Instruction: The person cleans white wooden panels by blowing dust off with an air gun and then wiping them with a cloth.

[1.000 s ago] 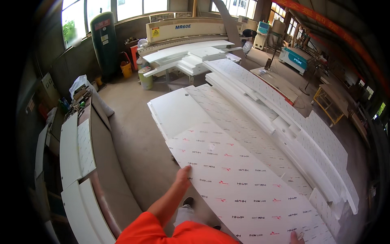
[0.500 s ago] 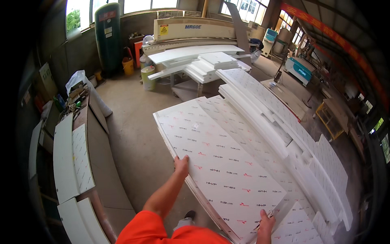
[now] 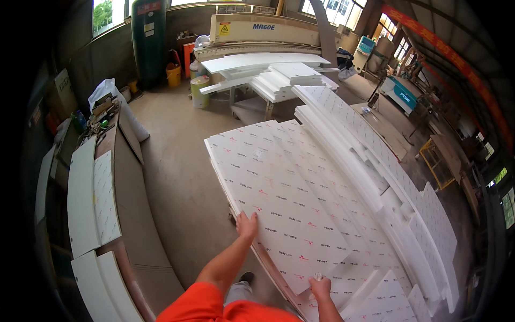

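A large white panel (image 3: 289, 214) in printed protective film lies on top of a stack of similar boards. Along its left edge, my left hand (image 3: 247, 224) is closed, thumb and fingers gripping the edge. My right hand (image 3: 321, 290) is closed at the panel's near edge. Out of that fist pokes a small pale metal loop (image 3: 318, 276), apparently the handle of a pair of scissors; the rest is hidden. Below the top panel, another filmed board (image 3: 370, 268) shows on the right. A smaller filmed piece (image 3: 389, 300) lies beside my right hand.
Long white strips (image 3: 375, 193) are piled along the stack's right side. To the left stands a bench (image 3: 145, 225) with white panels (image 3: 83, 198) and loose tools. Beyond, more white boards (image 3: 295, 72) rest on a low table before a long beige machine (image 3: 268, 29).
The top panel has slid left and away from me over the board below. My left hand stays on its edge; my right hand has moved left with the scissors.
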Motion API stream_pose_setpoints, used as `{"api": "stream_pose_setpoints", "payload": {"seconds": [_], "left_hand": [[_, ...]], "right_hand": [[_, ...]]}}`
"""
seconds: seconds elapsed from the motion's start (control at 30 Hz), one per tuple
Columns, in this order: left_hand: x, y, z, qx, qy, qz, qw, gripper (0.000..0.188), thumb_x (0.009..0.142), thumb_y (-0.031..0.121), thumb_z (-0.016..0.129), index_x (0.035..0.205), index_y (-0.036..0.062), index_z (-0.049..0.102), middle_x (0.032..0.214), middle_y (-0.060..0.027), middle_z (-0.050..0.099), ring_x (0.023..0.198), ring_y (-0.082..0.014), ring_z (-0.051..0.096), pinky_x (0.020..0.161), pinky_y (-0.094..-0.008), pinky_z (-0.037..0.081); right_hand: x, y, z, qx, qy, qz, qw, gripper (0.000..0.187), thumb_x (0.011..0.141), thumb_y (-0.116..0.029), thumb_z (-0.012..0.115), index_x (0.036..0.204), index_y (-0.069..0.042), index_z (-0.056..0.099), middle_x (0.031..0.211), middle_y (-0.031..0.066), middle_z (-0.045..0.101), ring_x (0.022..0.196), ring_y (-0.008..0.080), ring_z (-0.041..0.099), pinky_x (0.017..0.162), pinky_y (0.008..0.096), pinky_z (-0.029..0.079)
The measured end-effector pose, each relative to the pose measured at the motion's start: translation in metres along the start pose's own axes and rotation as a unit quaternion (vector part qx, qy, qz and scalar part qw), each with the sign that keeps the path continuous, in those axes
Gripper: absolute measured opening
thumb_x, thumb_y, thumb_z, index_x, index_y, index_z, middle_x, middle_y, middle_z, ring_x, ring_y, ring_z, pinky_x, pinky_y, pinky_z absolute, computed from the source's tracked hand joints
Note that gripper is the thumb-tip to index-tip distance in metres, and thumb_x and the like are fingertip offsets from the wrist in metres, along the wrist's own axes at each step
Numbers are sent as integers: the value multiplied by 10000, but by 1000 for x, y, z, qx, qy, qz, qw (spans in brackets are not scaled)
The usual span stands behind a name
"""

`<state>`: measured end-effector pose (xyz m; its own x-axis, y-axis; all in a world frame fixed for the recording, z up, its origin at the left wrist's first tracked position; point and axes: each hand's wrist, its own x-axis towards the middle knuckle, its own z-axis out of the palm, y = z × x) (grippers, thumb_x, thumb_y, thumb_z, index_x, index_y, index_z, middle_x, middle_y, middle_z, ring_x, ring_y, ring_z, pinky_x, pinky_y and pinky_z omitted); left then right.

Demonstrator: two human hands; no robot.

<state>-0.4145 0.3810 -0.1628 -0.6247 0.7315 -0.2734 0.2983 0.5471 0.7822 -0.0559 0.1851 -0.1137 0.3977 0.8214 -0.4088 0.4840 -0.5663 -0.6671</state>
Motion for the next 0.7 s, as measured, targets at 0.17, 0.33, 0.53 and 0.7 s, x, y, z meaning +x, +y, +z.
{"api": "stream_pose_setpoints", "payload": {"seconds": [0.17, 0.33, 0.53, 0.7], "left_hand": [[-6, -25, -25, -41, -49, -15, 998, 640, 988, 519, 597, 1411, 39, 614, 1446, -225, 609, 1357, -414, 561, 1112, -523, 457], [-144, -104, -34, -93, -30, 98, 990, 658, 977, 453, 685, 1416, -29, 603, 1398, -247, 644, 1309, -391, 612, 1109, -452, 473], [-453, -281, -118, -176, -201, -249, 931, 430, 984, 360, 723, 1271, 40, 738, 1123, -65, 757, 978, -144, 714, 739, -321, 546], [-595, -344, -168, -248, 10, -279, 928, 394, 950, 376, 720, 1103, 18, 776, 926, -82, 760, 855, -161, 718, 777, -345, 562]], "right_hand": [[24, 26, 8, -147, -52, -88, 984, 306, 807, -213, 841, 831, 61, 706, 656, 131, 688, 544, 195, 687, 511, 383, 542], [-69, -53, -16, 132, -238, -165, 948, 275, 914, -249, 808, 919, -30, 642, 683, 66, 656, 499, 210, 639, 459, 347, 520], [-201, 19, -18, 248, -556, 12, 793, 286, 1108, -301, 530, 1156, -38, 633, 887, 133, 727, 767, 275, 739, 669, 421, 617], [-271, 34, 14, 157, -621, 54, 766, 283, 1123, -202, 416, 1279, -34, 581, 1117, 173, 718, 952, 345, 719, 833, 485, 605]]}}
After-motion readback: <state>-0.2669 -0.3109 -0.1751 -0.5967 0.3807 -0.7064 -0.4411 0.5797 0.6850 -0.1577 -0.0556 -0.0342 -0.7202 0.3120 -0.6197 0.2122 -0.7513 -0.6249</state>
